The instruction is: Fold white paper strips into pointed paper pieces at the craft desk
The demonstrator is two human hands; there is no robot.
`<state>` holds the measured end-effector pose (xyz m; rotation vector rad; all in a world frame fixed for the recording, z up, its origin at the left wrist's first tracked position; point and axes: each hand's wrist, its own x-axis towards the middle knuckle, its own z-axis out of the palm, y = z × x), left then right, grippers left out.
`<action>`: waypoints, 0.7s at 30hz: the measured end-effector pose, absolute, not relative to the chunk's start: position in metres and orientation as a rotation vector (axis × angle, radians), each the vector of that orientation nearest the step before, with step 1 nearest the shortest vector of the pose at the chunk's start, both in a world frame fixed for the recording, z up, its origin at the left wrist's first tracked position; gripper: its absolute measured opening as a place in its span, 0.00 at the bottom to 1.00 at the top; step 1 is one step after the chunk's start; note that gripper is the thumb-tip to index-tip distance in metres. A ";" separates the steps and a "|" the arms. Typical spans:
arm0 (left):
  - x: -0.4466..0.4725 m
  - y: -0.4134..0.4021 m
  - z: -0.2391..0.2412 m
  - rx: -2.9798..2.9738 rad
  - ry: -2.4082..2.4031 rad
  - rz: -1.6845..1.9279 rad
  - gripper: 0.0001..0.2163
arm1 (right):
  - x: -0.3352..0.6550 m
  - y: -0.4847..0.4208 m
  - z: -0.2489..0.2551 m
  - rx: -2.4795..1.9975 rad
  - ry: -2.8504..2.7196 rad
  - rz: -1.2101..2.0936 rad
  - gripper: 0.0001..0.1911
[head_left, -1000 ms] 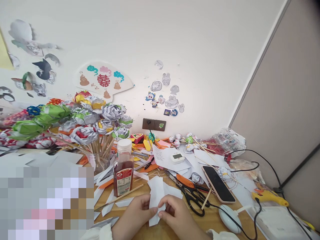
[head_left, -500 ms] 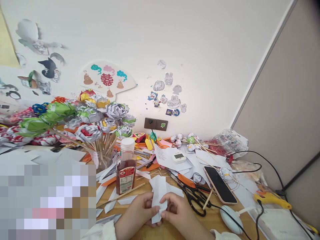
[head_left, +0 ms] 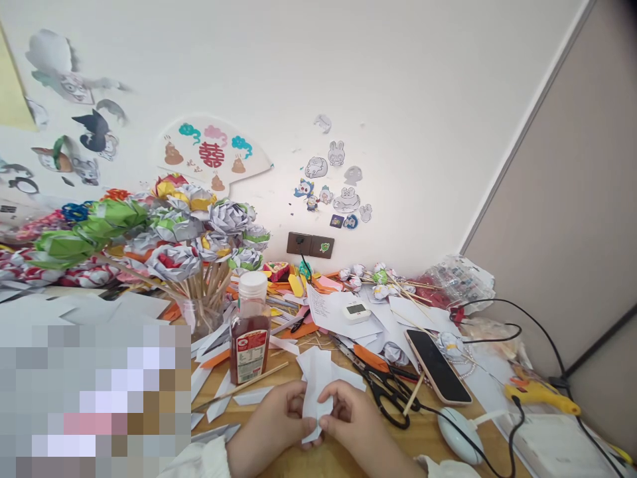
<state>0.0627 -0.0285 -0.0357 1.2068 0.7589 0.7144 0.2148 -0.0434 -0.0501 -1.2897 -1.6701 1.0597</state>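
A creased strip of white paper [head_left: 317, 385] stands upright between my hands over the front of the table. My left hand [head_left: 286, 418] pinches its left edge, thumb across the lower part. My right hand [head_left: 348, 415] grips the right edge, with its thumb close to the left thumb near the bottom. Behind the strip lie more white paper pieces [head_left: 348, 376]. To the left stands a bottle of red-brown liquid [head_left: 250, 342] with a white cap, a thin wooden stick beside it. Black-handled scissors [head_left: 393, 398] rest just right of my right hand.
Paper flowers on sticks [head_left: 174, 262] crowd the left back. At the right are a phone [head_left: 438, 365], a white timer [head_left: 356, 309], a pale blue mouse-shaped device [head_left: 460, 435], a yellow glue gun [head_left: 542, 397] and loose black cables. Coloured paper scraps line the wall.
Both thumbs have shifted slightly on the strip's lower part, and its bottom end looks a little more bent. The rest of the table is unchanged.
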 end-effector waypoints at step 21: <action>0.063 -0.031 -0.047 1.208 0.829 0.756 0.14 | 0.211 -0.044 -0.051 -1.319 -1.619 1.093 0.12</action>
